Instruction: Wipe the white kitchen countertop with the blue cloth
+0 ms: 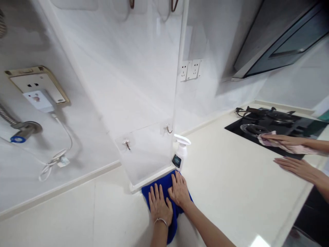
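A blue cloth (164, 181) lies on the pale countertop, against the foot of a white wall panel. My left hand (160, 207), with a bangle at the wrist, presses flat on it with fingers spread. Beside it, my right hand (179, 190) rests on the cloth's right part, fingers stretched forward and the thumb bent in. Neither hand grips the cloth. Just beyond my right fingertips stands a white spray bottle (181, 151) with a dark label, upright by the panel's corner.
At the right, another person's hand (282, 139) holds a pinkish cloth (295, 148) on the black gas hob (269, 121); their other hand (295, 168) rests on the counter (216, 178). Hooks (126, 144) stick out from the panel. A plugged-in charger (39, 99) trails its cable at left.
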Demonstrator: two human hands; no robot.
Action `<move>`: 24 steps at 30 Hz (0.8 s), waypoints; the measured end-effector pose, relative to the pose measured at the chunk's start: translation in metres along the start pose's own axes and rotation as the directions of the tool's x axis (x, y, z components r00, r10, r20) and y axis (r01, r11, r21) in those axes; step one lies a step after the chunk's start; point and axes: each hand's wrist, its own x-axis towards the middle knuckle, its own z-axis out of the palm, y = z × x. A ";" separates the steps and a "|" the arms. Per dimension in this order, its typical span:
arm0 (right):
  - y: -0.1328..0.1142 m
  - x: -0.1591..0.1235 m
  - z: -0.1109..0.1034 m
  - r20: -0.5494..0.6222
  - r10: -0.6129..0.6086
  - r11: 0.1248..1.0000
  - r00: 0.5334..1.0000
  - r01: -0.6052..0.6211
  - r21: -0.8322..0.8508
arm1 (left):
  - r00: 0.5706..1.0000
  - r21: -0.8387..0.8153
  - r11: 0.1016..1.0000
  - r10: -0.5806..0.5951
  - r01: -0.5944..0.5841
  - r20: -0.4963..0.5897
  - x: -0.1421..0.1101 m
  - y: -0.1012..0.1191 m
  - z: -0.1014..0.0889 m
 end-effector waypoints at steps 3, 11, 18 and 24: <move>0.001 -0.002 -0.005 -0.004 -0.007 1.000 1.000 0.007 -0.003 | 0.999 -0.009 1.000 0.029 -0.029 -0.019 -0.003 -0.005 -0.001; 0.006 -0.047 -0.034 0.034 -0.147 0.985 0.989 0.144 0.093 | 0.975 0.018 0.976 0.216 -0.215 -0.046 -0.042 -0.023 -0.002; -0.010 -0.111 -0.058 -0.014 -0.196 0.976 0.981 0.196 0.090 | 0.975 0.091 0.973 0.219 -0.214 -0.047 -0.108 -0.017 -0.022; -0.010 -0.194 -0.078 -0.128 -0.191 0.982 0.973 0.188 -0.035 | 0.971 0.106 0.967 0.236 -0.232 -0.026 -0.181 -0.012 -0.028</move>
